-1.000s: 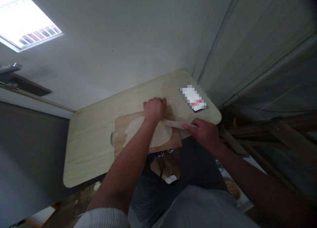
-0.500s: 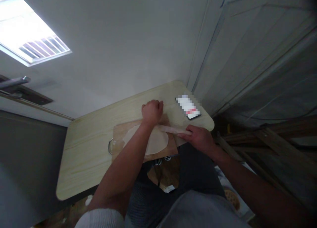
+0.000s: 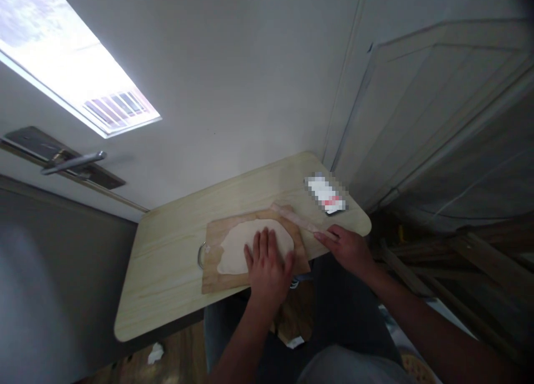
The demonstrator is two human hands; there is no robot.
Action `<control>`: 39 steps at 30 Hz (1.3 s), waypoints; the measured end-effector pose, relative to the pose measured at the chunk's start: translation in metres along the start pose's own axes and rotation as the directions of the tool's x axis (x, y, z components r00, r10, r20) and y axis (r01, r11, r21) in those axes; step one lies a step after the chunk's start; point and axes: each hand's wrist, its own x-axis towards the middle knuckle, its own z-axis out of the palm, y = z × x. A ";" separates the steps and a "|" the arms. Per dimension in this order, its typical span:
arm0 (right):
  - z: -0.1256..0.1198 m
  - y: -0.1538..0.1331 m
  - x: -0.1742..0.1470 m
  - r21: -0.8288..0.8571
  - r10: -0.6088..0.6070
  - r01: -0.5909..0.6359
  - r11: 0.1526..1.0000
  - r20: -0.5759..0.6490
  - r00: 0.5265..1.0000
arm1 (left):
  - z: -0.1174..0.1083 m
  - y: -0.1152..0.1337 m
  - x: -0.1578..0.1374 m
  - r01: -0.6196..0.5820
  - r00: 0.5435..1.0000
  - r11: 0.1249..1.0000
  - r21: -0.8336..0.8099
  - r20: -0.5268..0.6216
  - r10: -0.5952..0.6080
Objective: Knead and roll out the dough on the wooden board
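A flat, pale sheet of dough lies on a wooden cutting board with a metal handle at its left end. My left hand rests on the right half of the dough, palm down and fingers spread. In my right hand is one end of a pale rolling pin, the fingers wrapped round it. The pin slants up and left across the board's right end, beyond the dough's upper right edge. The dough under my left palm is hidden.
The board sits at the near edge of a light wooden table. A phone, its screen blurred, lies at the table's right end. Behind stands a white door with a metal handle. Crumpled white paper is on the floor at lower left.
My left hand, closed near the rolling pin's far end before, has come down and opened flat onto the dough. The pin, still in my right hand, has swung to a steeper slant. The view has shifted.
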 end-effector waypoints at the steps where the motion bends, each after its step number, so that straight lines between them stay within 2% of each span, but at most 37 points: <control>1: 0.000 0.000 0.000 -0.015 0.003 -0.003 1.000 0.005 1.000 | 0.002 0.001 -0.003 -0.019 1.000 1.000 -0.002 0.003 0.019; 8: -0.001 -0.006 -0.001 -0.064 0.011 -0.010 0.998 0.010 1.000 | 0.006 -0.010 -0.003 -0.082 0.996 0.997 -0.005 -0.021 0.082; 11: 0.000 -0.006 -0.001 -0.082 0.021 -0.020 0.996 0.017 1.000 | 0.006 -0.017 -0.002 -0.139 0.988 0.990 -0.035 -0.066 0.137; 16: 0.003 -0.004 0.000 -0.138 0.043 -0.037 0.990 0.041 0.998 | 0.005 -0.020 -0.002 -0.333 0.923 0.939 -0.089 -0.235 0.305; 18: 0.003 -0.004 0.000 -0.140 0.045 -0.038 0.989 0.050 0.998 | 0.006 -0.018 -0.003 -0.369 0.907 0.926 -0.083 -0.252 0.338; 20: 0.003 -0.004 0.000 -0.135 0.044 -0.037 0.990 0.049 0.998 | 0.006 -0.015 -0.002 -0.349 0.917 0.934 -0.071 -0.231 0.325; 26: 0.003 -0.004 -0.001 -0.116 0.031 -0.028 0.993 0.029 0.999 | 0.004 -0.012 0.013 -0.198 0.971 0.977 -0.081 -0.156 0.184; 29: 0.003 -0.003 -0.001 -0.109 0.040 -0.037 0.993 0.023 0.999 | 0.003 -0.015 0.022 -0.245 0.966 0.959 -0.143 -0.127 0.228; 32: 0.003 -0.002 0.000 -0.106 0.053 -0.050 0.993 0.023 0.998 | 0.000 -0.022 0.021 -0.404 0.915 0.891 -0.208 -0.062 0.400; 36: 0.003 -0.001 0.000 -0.093 0.040 -0.039 0.995 0.012 0.999 | -0.010 -0.039 0.007 -0.585 0.792 0.776 -0.236 0.040 0.609; 38: 0.003 0.000 -0.001 -0.091 0.018 -0.018 0.996 0.003 1.000 | -0.017 -0.051 0.000 -0.606 0.773 0.766 -0.215 0.070 0.631; 39: 0.003 0.000 -0.001 -0.092 0.011 -0.011 0.996 -0.001 1.000 | -0.020 -0.057 -0.003 -0.593 0.784 0.780 -0.198 0.075 0.616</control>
